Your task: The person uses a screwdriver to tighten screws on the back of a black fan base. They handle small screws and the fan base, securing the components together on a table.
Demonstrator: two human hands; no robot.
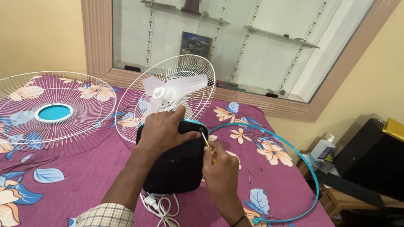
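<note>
A table fan lies on a bed with its black motor housing (pixel 178 168) toward me. Its white blades (pixel 174 89) and rear wire guard (pixel 134 116) face away. My left hand (pixel 165 129) presses flat on top of the housing. My right hand (pixel 220 169) grips a thin yellow-handled screwdriver (pixel 207 143) whose tip points at the housing's upper right edge. The fan's white power cord (pixel 166 215) lies coiled in front of me.
The detached white front guard with a blue centre (pixel 37 111) rests at the left on the floral purple sheet (pixel 81 166). A blue guard ring (pixel 284 187) lies at the right with small screws (pixel 251 176) nearby. A black case (pixel 387 163) and white bottle (pixel 323 148) stand beside the bed.
</note>
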